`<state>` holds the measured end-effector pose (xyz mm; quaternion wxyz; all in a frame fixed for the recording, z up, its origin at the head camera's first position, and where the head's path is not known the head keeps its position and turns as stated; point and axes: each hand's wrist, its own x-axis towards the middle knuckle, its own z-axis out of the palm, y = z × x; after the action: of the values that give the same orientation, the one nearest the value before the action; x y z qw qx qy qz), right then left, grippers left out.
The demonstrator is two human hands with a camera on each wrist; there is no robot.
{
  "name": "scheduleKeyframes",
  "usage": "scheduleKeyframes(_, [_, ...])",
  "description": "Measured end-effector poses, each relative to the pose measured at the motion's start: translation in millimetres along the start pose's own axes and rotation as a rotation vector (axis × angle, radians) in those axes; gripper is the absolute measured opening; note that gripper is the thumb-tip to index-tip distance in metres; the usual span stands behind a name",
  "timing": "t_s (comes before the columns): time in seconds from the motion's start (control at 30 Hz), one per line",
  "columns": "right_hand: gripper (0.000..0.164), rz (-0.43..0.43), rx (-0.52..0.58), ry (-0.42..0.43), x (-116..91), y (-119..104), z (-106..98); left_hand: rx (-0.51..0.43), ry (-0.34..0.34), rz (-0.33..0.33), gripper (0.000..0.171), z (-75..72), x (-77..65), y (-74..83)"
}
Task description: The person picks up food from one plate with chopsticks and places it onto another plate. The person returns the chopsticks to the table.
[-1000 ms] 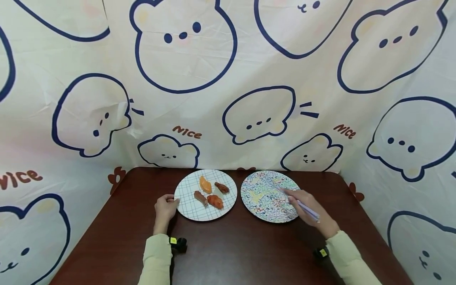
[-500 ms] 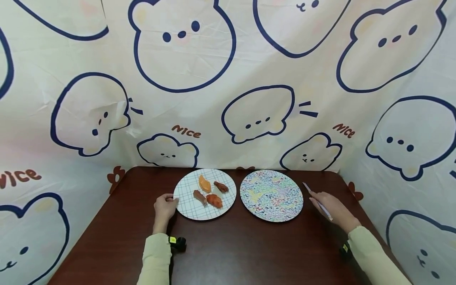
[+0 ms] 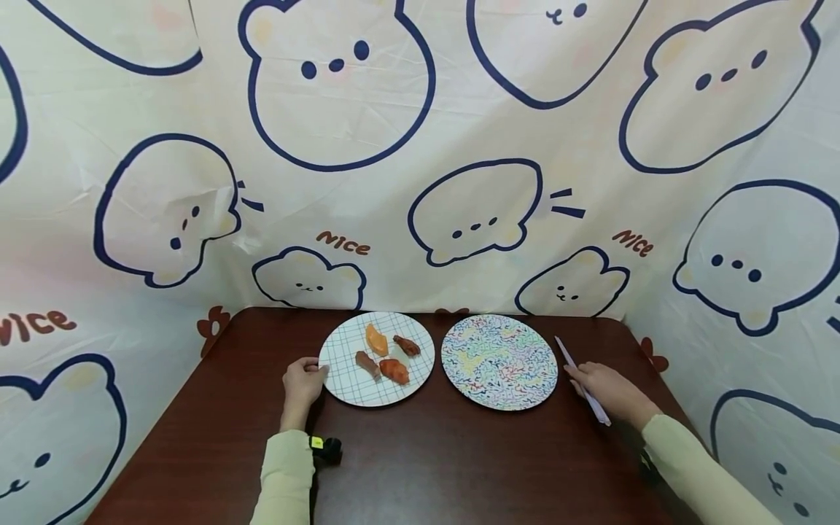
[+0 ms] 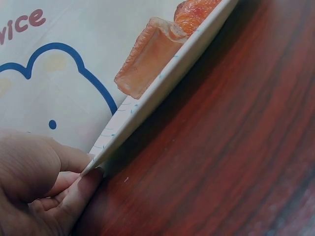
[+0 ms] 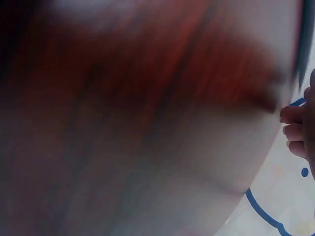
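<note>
My left hand (image 3: pixel 304 386) pinches the left rim of a white plate with a blue grid (image 3: pixel 348 386); in the left wrist view its thumb and fingers lie on either side of that rim. On this plate sit a yellow half-moon piece (image 3: pixel 377 340), a small chicken drumstick (image 3: pixel 407 345), a brown, ridged piece (image 3: pixel 367 364) and a reddish-orange piece (image 3: pixel 394 371). To the right of a multicolour speckled plate (image 3: pixel 499 362), my right hand (image 3: pixel 613 390) grips a slim pale-lilac utensil (image 3: pixel 599 411), low over the table. Curled right fingers (image 5: pixel 294 132) show at the right wrist view's edge.
The dark brown wooden table (image 3: pixel 453 467) ends at the back against a cream cloth wall (image 3: pixel 387 204) printed with bear outlines. Similar cloth stands at both sides. A black wrist camera (image 3: pixel 328 450) sits beside the left cuff.
The right hand has moved right with the lilac utensil, from above the speckled plate to the table beside it, and the utensil's near end has swung down. The left hand stays at its plate.
</note>
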<state>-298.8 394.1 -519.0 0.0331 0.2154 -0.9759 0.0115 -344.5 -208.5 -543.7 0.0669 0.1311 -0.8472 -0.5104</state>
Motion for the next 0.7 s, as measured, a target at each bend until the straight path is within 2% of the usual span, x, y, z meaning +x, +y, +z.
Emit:
scheduleKeyframes(0.43, [0.025,-0.077,-0.099,-0.026,4.1,3.9,-0.9,0.010,0.023,-0.007,0.037,1.9,2.4,-3.0])
scheduleKeyframes(0.7, [0.026,-0.099,-0.106,-0.016,5.3,2.1,-3.1,0.012,0.014,0.004,0.037,0.6,1.6,-1.0])
